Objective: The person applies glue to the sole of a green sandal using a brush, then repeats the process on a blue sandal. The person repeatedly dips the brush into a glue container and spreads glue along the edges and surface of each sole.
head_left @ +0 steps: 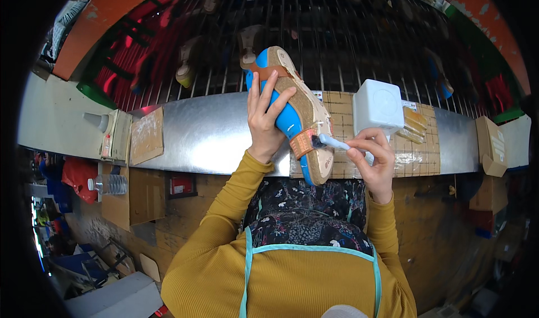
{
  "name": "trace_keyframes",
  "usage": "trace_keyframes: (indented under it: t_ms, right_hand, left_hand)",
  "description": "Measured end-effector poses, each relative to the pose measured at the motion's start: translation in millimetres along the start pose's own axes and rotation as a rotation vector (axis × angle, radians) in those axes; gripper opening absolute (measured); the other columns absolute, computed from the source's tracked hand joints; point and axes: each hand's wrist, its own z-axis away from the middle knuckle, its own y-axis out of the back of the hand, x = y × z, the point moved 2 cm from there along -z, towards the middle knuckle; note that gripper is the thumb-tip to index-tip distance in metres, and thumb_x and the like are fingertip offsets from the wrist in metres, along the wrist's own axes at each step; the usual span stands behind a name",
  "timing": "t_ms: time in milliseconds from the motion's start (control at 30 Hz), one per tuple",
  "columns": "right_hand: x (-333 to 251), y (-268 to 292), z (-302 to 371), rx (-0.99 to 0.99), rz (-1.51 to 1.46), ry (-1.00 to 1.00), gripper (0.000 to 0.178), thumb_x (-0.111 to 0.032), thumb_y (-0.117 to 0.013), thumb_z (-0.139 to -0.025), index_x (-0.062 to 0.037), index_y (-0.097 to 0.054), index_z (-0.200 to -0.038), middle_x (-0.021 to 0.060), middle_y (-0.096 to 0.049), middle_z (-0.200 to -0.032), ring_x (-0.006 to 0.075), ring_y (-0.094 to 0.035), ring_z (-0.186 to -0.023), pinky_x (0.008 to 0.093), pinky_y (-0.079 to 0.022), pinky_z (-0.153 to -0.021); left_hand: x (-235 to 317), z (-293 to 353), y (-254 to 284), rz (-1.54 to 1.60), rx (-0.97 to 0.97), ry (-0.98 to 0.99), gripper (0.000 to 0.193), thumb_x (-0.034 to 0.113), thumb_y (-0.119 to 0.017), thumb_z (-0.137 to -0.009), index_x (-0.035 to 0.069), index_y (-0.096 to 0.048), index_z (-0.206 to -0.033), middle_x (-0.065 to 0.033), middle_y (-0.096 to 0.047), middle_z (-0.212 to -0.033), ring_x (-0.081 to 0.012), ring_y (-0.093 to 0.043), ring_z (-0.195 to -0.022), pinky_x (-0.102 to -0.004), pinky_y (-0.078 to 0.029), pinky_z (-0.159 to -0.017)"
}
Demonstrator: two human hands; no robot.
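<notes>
White tub (379, 107) right of centre, on cardboard (416, 162); metal bench (208, 128) mid-frame, barred rack (314, 54) up top; left hand (265, 120) grips a shoe (306, 100), right hand (375, 162) pinches a brush (333, 142).

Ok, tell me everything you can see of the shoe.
The shoe is sandal-like: a smooth blue last, two brown straps and a brown, cork-looking sole with a paler underside turned rightward. It looks unfinished, the underside's edge ragged. It slants over the bench, upper end to the left. The left hand holds it; a brush in the right hand has its dark tip at the lower strap.
</notes>
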Motion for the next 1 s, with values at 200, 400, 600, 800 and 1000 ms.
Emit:
trace_keyframes:
  t_ms: [200,400,600,800,1000]
  right_hand:
    - [7.6,2.1,15.7,-0.048,-0.249,-0.104,0.013,-0.007,-0.075,-0.081,-0.0023,-0.075,-0.094,0.0035,-0.057,-0.09,0.0082,-0.053,-0.075,0.021,-0.043,-0.063]
    - [-9.9,-7.0,31.4,0.186,-0.025,-0.173,0.014,-0.009,-0.075,-0.082,-0.0029,-0.075,-0.094,0.0025,-0.058,-0.087,0.0086,-0.051,-0.07,0.0244,-0.041,-0.063]
    - [-26.2,-8.4,37.2,0.353,0.503,0.022,0.016,-0.016,-0.077,-0.08,-0.0082,-0.076,-0.094,0.002,-0.058,-0.089,0.0112,-0.05,-0.063,0.0273,-0.035,-0.068]
    - [-18.8,-10.8,45.0,0.318,0.12,-0.066,0.021,-0.01,-0.079,-0.077,-0.0088,-0.076,-0.098,0.0027,-0.057,-0.092,0.0109,-0.052,-0.066,0.027,-0.034,-0.076]
    - [-17.5,-11.2,45.8,0.288,0.332,0.064,0.019,-0.004,-0.078,-0.077,-0.0051,-0.075,-0.096,0.0042,-0.056,-0.096,0.0097,-0.055,-0.069,0.0233,-0.041,-0.072]
  left_hand:
    - [2.0,0.2,-1.1,0.014,-0.027,0.086,0.061,0.016,-0.085,-0.063,0.021,-0.065,-0.12,-0.0107,-0.048,-0.145,-0.044,-0.033,-0.139,-0.0521,-0.031,-0.112]
    - [6.3,5.3,-4.8,-0.048,-0.029,0.115,0.064,0.015,-0.086,-0.062,0.021,-0.065,-0.121,-0.0107,-0.045,-0.147,-0.045,-0.03,-0.14,-0.0548,-0.03,-0.113]
    - [7.0,8.8,-5.2,-0.125,-0.021,0.087,0.065,0.012,-0.085,-0.062,0.022,-0.064,-0.123,-0.0109,-0.044,-0.148,-0.0463,-0.028,-0.14,-0.0572,-0.028,-0.113]
    - [3.1,10.8,-8.5,-0.12,0.023,0.099,0.066,0.012,-0.085,-0.062,0.021,-0.063,-0.124,-0.0117,-0.044,-0.148,-0.0472,-0.028,-0.14,-0.057,-0.029,-0.112]
    - [8.0,5.1,-9.6,-0.033,0.049,0.146,0.066,0.019,-0.086,-0.066,0.017,-0.06,-0.127,-0.0137,-0.043,-0.148,-0.0478,-0.029,-0.139,-0.0564,-0.029,-0.112]
